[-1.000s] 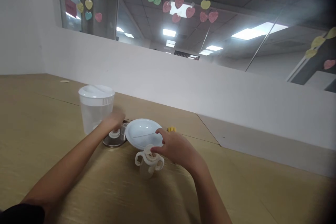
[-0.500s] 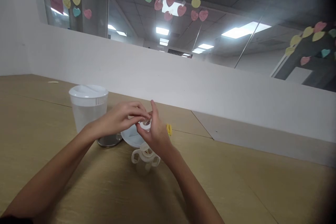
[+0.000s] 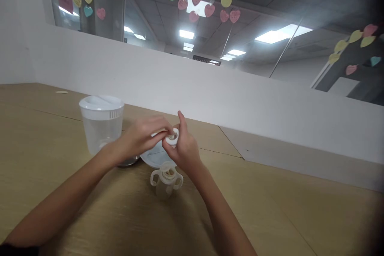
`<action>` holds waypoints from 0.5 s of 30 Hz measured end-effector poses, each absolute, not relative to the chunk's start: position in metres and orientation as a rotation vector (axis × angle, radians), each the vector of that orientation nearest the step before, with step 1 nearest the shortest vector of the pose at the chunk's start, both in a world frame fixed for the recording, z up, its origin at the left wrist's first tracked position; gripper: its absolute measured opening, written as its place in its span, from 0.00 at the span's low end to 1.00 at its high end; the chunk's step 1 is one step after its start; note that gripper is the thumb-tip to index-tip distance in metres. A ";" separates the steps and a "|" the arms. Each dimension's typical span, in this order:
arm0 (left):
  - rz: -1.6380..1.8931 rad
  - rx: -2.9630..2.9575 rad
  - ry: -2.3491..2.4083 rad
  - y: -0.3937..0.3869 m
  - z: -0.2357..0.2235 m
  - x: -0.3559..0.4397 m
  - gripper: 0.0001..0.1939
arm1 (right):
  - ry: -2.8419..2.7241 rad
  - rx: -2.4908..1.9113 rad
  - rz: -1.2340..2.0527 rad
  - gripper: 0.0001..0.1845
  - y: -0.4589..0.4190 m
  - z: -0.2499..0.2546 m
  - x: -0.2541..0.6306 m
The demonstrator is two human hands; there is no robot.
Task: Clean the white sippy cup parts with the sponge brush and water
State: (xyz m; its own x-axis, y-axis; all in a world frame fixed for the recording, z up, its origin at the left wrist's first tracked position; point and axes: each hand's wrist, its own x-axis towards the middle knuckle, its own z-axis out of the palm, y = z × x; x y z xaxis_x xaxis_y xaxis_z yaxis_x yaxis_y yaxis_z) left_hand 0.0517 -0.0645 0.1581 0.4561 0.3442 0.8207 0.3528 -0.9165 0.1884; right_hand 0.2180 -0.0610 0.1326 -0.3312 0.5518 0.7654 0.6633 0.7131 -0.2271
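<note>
My left hand point(image 3: 141, 138) and my right hand point(image 3: 183, 150) meet above the table, fingers pinched on a small round white cap piece point(image 3: 172, 137) held between them. Just below stands an open clear baby cup with two white handles point(image 3: 166, 180). Behind the hands lies a white plate point(image 3: 153, 158), partly hidden. A clear plastic jug with a white lid point(image 3: 101, 123) stands to the left, and a small metal dish point(image 3: 129, 162) peeks out under my left wrist.
The wooden table point(image 3: 90, 208) runs back to a low white wall point(image 3: 240, 104) with glass above it carrying paper hearts. A small flat scrap point(image 3: 61, 92) lies far left on the table.
My left hand lifted the small cap piece off the metal dish and brought it to my right hand, which left the cup. In the last half second both hands rose slightly.
</note>
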 end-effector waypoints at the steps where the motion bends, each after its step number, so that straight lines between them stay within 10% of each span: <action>1: -1.420 -2.586 -0.614 -0.066 0.156 0.056 0.08 | -2.032 -0.984 -0.194 0.39 -0.059 0.134 0.221; 15: -1.172 -2.526 -0.687 -0.087 0.142 0.071 0.13 | -2.174 -1.268 -0.419 0.12 -0.067 0.133 0.240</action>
